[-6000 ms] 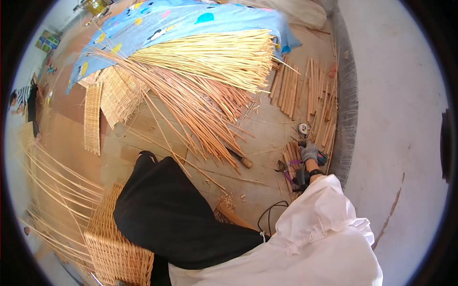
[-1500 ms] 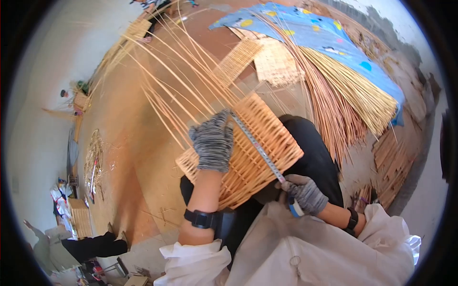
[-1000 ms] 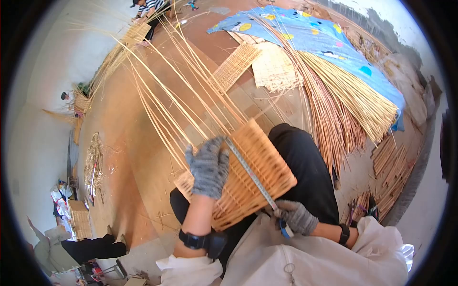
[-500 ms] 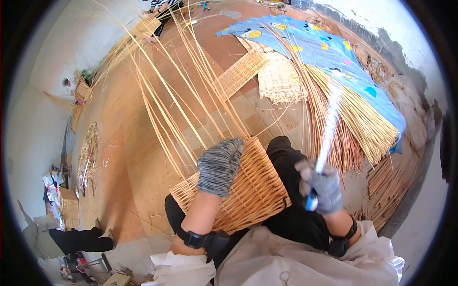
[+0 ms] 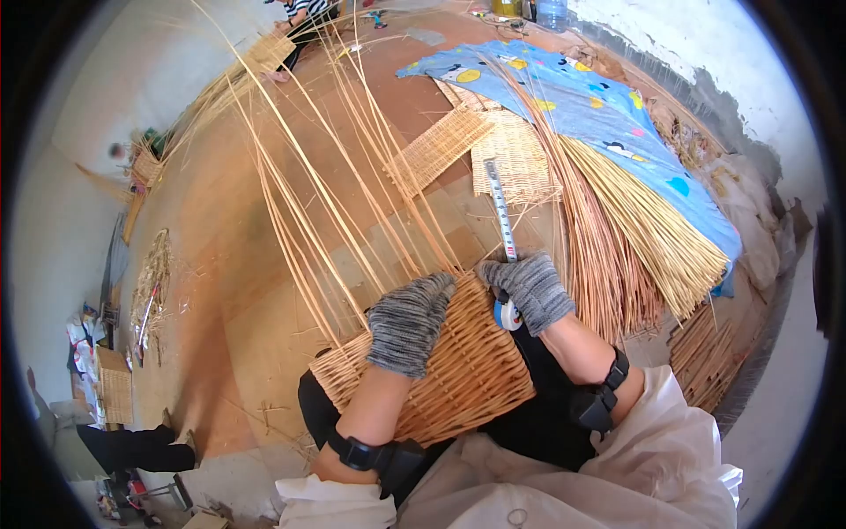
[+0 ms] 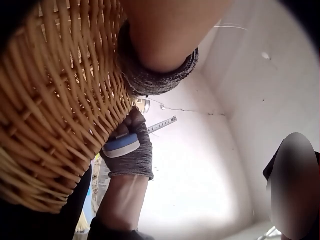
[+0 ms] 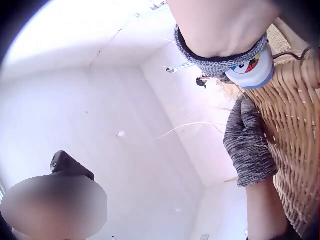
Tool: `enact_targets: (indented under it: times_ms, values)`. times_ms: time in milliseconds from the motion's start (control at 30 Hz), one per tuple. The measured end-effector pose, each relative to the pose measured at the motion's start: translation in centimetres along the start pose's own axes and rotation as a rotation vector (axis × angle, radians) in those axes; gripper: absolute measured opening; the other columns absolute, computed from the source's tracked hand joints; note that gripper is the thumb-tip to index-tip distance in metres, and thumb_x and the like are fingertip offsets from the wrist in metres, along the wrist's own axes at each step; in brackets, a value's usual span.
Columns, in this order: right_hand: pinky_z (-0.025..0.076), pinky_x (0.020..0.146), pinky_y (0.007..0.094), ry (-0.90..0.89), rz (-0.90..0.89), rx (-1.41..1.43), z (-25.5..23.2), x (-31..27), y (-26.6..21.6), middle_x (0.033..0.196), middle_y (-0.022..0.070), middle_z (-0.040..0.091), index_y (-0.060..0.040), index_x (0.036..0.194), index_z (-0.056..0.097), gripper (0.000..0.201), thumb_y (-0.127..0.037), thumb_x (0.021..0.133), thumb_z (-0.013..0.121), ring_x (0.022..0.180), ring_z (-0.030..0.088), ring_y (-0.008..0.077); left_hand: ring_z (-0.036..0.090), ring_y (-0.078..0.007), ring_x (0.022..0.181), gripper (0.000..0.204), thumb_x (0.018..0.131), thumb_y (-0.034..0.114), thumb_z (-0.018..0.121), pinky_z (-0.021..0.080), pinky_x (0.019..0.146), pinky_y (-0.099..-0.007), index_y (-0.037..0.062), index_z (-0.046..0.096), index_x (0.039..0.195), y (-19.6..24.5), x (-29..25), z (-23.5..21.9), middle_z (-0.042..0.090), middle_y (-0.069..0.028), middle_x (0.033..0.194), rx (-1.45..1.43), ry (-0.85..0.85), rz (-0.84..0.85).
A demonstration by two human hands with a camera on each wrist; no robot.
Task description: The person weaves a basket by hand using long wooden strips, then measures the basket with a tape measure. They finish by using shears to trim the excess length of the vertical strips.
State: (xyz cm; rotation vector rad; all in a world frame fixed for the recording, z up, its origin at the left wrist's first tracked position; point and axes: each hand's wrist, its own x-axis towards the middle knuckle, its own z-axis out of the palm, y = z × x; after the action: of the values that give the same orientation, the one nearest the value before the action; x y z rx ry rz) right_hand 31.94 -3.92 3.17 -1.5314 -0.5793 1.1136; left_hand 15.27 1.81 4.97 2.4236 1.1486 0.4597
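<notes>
A woven wicker basket, with long loose stakes rising from its far edge, lies across the person's lap. At that far edge the gloved left hand grips the weave; the right wrist view shows its fingers bent against the basket's side. The gloved right hand holds a blue and white tape measure beside the basket's far right corner. A short length of its blade sticks out past the fingers, pointing away from the body. In the left wrist view the tape's case sits in the right palm.
Flat woven panels lie on the floor ahead. To the right are bundles of peeled rods and brown rods, partly under a blue patterned cloth. Cut sticks lie by the right wall. Other people are at the far left.
Earlier the right hand was down among tools on the floor. Later the tape lay across the basket; now its blade is off the weave, and the right hand has come to the far corner.
</notes>
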Motion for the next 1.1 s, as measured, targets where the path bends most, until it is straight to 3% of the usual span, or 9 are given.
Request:
enact_targets:
  times_ms: [167, 200, 333, 400, 500, 600, 667, 733, 1100]
  values:
    - [0.046, 0.051, 0.036, 0.014, -0.705, -0.971, 1.8, -0.9, -4.4, 0.066, 0.0134, 0.062, -0.0019, 0.076, 0.064, 0.011, -0.012, 0.073, 0.066, 0.058, 0.061, 0.0256, 0.062, -0.0263, 0.096, 0.024, 0.088, 0.025, 0.057, 0.047, 0.087, -0.0318, 0.0092, 0.066, 0.104, -0.5, 0.0, 0.4, 0.066, -0.0102, 0.101, 0.057, -0.002, -0.009]
    - [0.049, 0.056, 0.0399, -0.148, -0.631, -1.214, 2.5, -1.4, -6.3, 0.075, 0.0184, 0.063, -0.0024, 0.072, 0.063, 0.012, -0.014, 0.073, 0.062, 0.067, 0.063, 0.0307, 0.062, -0.0264, 0.096, 0.025, 0.088, 0.025, 0.057, 0.047, 0.087, -0.0317, 0.0095, 0.066, 0.104, -1.5, 0.1, 1.1, 0.066, -0.0102, 0.102, 0.076, 0.006, -0.004]
    - [0.05, 0.056, 0.037, -0.093, -1.217, -1.711, 2.5, -0.6, -6.2, 0.07, 0.0177, 0.062, -0.0006, 0.07, 0.062, 0.012, -0.012, 0.071, 0.063, 0.066, 0.064, 0.0286, 0.062, -0.0265, 0.095, 0.024, 0.087, 0.025, 0.059, 0.047, 0.086, -0.031, 0.0085, 0.066, 0.104, -0.8, 0.3, 1.4, 0.066, -0.011, 0.101, 0.373, -0.01, -0.022]
    - [0.05, 0.055, 0.0356, -0.049, -0.99, -1.714, -1.2, 1.5, -9.7, 0.064, 0.016, 0.061, -0.0026, 0.067, 0.063, 0.012, -0.014, 0.071, 0.064, 0.063, 0.063, 0.0281, 0.061, -0.027, 0.099, 0.03, 0.091, 0.031, 0.052, 0.046, 0.088, -0.034, 0.0099, 0.063, 0.109, -0.4, -0.1, 0.4, 0.064, -0.0105, 0.107, 0.165, -0.048, -0.035]
    - [0.051, 0.059, 0.0344, 0.177, -0.19, -1.523, -7.3, 4.0, -13.0, 0.073, 0.0142, 0.066, -0.0022, 0.081, 0.069, 0.021, -0.023, 0.076, 0.071, 0.067, 0.064, 0.0252, 0.061, -0.027, 0.098, 0.033, 0.091, 0.034, 0.05, 0.046, 0.088, -0.0345, 0.0096, 0.063, 0.11, -0.1, -0.4, 0.1, 0.064, -0.0108, 0.107, 0.004, -0.02, -0.055]
    - [0.05, 0.065, 0.0332, -0.287, -0.444, -0.536, -9.8, 3.9, -5.2, 0.082, 0.0128, 0.068, -0.003, 0.09, 0.069, 0.026, -0.026, 0.078, 0.072, 0.07, 0.064, 0.0208, 0.064, -0.0237, 0.092, 0.029, 0.087, 0.029, 0.059, 0.049, 0.084, -0.0314, 0.006, 0.066, 0.104, -0.3, -0.3, 0.5, 0.067, -0.0117, 0.099, -0.081, 0.052, -0.051]
    - [0.048, 0.065, 0.0317, -0.274, -0.831, -0.586, -6.6, 2.5, -1.9, 0.084, 0.0078, 0.066, -0.0057, 0.104, 0.066, 0.027, -0.02, 0.082, 0.068, 0.069, 0.06, 0.0159, 0.066, -0.0213, 0.086, 0.027, 0.085, 0.025, 0.063, 0.05, 0.08, -0.0294, 0.0041, 0.067, 0.101, -0.2, 0.0, 0.7, 0.069, -0.0114, 0.093, -0.138, 0.075, -0.048]
    - [0.05, 0.079, 0.0351, -0.237, -0.837, -0.56, -3.8, 0.7, -1.1, 0.094, 0.0159, 0.065, -0.0091, 0.108, 0.063, 0.029, -0.021, 0.081, 0.064, 0.09, 0.062, 0.0306, 0.067, -0.0196, 0.079, 0.025, 0.085, 0.024, 0.064, 0.051, 0.075, -0.0281, 0.0034, 0.068, 0.098, 0.0, 0.2, 0.5, 0.07, -0.0103, 0.087, -0.179, 0.071, -0.046]
    - [0.05, 0.071, 0.0364, -0.334, -0.819, -0.625, -1.7, 2.6, 0.7, 0.09, 0.0157, 0.065, -0.0119, 0.103, 0.065, 0.021, -0.015, 0.083, 0.058, 0.079, 0.062, 0.031, 0.066, -0.0251, 0.074, 0.022, 0.083, 0.021, 0.065, 0.052, 0.071, -0.031, 0.0029, 0.068, 0.095, 1.4, 0.1, 1.8, 0.068, -0.0137, 0.082, -0.026, 0.26, -0.121]
